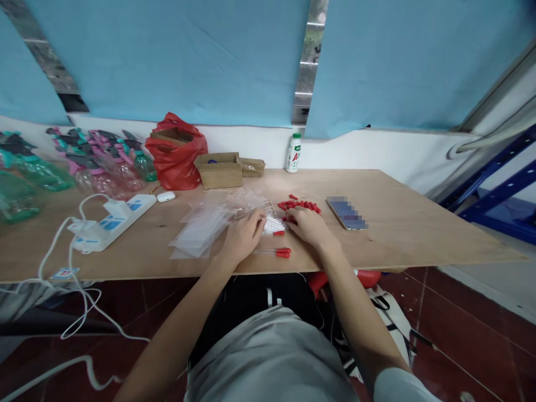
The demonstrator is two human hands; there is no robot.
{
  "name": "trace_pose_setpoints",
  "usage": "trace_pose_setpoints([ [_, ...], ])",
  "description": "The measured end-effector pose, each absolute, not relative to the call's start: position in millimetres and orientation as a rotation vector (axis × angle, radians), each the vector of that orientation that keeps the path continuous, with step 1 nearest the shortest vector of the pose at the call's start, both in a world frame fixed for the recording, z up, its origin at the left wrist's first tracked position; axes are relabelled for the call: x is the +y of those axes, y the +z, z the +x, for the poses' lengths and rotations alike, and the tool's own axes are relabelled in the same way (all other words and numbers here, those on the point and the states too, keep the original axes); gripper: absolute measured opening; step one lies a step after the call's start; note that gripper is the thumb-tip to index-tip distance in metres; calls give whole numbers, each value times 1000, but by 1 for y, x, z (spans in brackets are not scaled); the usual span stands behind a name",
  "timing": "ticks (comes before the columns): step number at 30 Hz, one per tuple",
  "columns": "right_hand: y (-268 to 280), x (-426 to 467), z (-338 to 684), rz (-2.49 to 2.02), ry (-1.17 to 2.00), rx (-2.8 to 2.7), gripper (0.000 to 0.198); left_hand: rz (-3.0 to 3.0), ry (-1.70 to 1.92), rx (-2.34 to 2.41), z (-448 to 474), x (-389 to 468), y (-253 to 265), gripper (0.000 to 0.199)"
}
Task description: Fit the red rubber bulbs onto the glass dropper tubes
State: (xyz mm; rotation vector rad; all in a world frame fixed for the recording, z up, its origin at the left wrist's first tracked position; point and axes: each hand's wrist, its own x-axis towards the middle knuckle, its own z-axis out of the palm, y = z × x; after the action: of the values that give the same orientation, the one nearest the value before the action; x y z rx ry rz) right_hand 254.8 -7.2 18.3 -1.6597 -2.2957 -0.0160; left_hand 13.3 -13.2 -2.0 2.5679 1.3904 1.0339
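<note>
My left hand [246, 234] is closed in a pinch beside a heap of thin clear tubes [251, 199]; what lies between its fingertips is too small to make out. Facing it, my right hand [309, 224] is at the near edge of a pile of red rubber bulbs [307, 205], its fingers drawn together on what looks like one red bulb. Between the hands lies a silvery patterned sheet [274, 225] with a single red bulb [278, 233] at its near edge. Closer to me rest a few droppers [282, 253], red bulbs fitted on clear tubes.
Clear plastic bags [196, 229] lie left of my hands, a phone [347, 213] right. Behind stand a red bag [176, 151], a cardboard box [220, 170] and a white bottle [293, 153]. A power strip [121, 220] with cables and several spray bottles [104, 167] occupy the left.
</note>
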Motion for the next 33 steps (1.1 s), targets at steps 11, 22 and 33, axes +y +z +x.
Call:
trace_pose_setpoints([
  [11,17,-6,265,-1624,-11,-2260,17,2587,1031,1298,12,-15,-2,22],
  [22,26,-9,254,-980,610,-1792,24,2578,1090,1372,12,-12,-5,31],
  [33,16,-12,225,-801,963,-1569,34,2511,1237,1278,10,-13,-4,30],
])
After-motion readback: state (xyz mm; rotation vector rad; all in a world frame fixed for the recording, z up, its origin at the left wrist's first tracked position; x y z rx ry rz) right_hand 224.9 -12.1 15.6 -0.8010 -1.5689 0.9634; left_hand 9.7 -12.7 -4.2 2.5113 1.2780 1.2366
